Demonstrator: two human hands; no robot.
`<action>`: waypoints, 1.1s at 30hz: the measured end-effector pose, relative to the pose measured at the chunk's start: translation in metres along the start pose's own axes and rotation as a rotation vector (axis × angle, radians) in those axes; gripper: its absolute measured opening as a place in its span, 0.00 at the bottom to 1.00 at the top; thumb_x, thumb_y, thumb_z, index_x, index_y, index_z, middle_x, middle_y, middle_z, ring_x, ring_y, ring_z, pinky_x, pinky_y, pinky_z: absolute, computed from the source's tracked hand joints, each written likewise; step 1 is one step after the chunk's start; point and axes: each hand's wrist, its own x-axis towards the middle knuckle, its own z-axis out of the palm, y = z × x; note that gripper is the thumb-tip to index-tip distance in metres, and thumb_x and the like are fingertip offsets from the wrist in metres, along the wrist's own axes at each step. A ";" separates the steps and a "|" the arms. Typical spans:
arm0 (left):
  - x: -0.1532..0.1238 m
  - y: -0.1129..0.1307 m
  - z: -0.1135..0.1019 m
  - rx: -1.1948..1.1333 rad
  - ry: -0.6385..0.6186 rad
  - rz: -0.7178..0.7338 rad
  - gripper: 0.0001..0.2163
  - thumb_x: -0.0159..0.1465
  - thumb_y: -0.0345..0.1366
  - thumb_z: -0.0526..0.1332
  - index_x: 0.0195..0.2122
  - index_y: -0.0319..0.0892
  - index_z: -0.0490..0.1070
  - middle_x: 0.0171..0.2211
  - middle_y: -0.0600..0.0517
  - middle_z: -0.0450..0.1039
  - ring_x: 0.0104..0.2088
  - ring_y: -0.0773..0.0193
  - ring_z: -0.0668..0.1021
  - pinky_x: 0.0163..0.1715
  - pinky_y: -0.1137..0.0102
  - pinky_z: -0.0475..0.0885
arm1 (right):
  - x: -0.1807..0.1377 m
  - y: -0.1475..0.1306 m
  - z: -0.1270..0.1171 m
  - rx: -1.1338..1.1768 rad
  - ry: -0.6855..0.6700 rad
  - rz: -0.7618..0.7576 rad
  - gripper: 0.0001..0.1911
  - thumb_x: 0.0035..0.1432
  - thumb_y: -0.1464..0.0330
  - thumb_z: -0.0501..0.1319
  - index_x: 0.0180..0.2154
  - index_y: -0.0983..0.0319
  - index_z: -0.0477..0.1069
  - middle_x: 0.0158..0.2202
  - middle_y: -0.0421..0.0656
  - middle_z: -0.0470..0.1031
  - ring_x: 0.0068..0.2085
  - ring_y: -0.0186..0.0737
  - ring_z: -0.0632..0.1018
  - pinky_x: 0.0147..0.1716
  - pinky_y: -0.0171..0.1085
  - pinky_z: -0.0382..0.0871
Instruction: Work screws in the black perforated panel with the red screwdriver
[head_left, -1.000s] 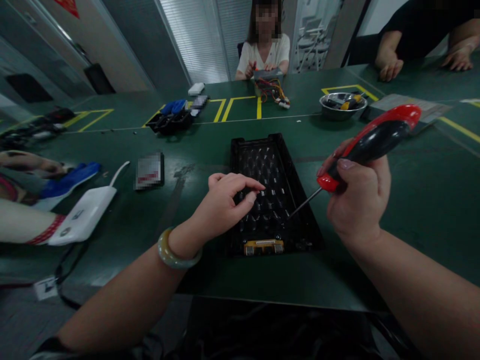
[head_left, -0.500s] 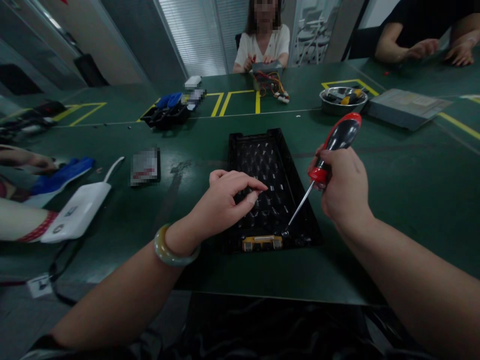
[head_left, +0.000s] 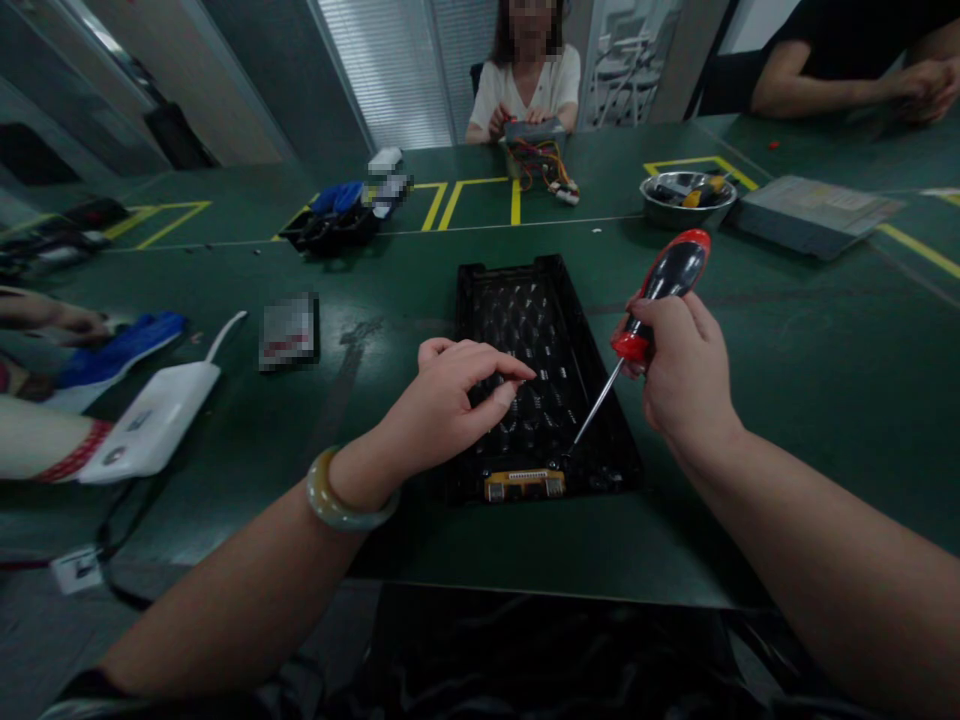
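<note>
My left hand (head_left: 461,395) hovers over a black plastic tray (head_left: 510,262), fingers curved, with thumb and forefinger slightly apart and nothing visible between them. Small dark parts sit in rows inside the tray. My right hand (head_left: 682,370) grips a red and black screwdriver (head_left: 671,275) with the handle tilted up. Its thin steel shaft slants down to a tip just above the tray's near end. A small gold-coloured circuit board (head_left: 523,486) lies at that end.
On the green workbench (head_left: 795,400) are a steel bowl of tools (head_left: 686,200), a grey folder (head_left: 814,215), and a white device with a cable (head_left: 150,425). A seated person (head_left: 525,85) across the table has a wired unit (head_left: 540,160). Another person's arm (head_left: 825,95) rests at upper right.
The screwdriver handle has swung from pointing far right to a more upright tilt, and my right hand has moved left. The tip dipped toward the tray's near end, then rose slightly. My left hand stays put.
</note>
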 end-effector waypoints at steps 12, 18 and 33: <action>-0.003 0.007 -0.008 -0.085 -0.107 0.225 0.06 0.68 0.38 0.62 0.41 0.55 0.79 0.42 0.58 0.81 0.46 0.63 0.79 0.55 0.59 0.55 | -0.003 -0.003 -0.003 0.033 -0.100 -0.209 0.06 0.58 0.60 0.61 0.32 0.53 0.67 0.27 0.40 0.67 0.27 0.40 0.71 0.24 0.42 0.65; -0.003 0.009 -0.004 -0.092 -0.160 0.284 0.07 0.69 0.37 0.62 0.41 0.55 0.80 0.41 0.58 0.81 0.45 0.63 0.79 0.55 0.58 0.55 | -0.009 -0.007 -0.001 0.076 -0.098 -0.192 0.04 0.57 0.62 0.60 0.33 0.54 0.68 0.26 0.39 0.66 0.26 0.38 0.70 0.21 0.38 0.62; -0.003 0.006 -0.004 -0.119 -0.158 0.307 0.06 0.69 0.36 0.62 0.42 0.53 0.79 0.40 0.58 0.80 0.45 0.65 0.79 0.54 0.58 0.54 | -0.001 0.006 -0.001 0.202 -0.004 0.036 0.08 0.47 0.59 0.64 0.28 0.56 0.73 0.23 0.43 0.67 0.23 0.37 0.66 0.17 0.40 0.51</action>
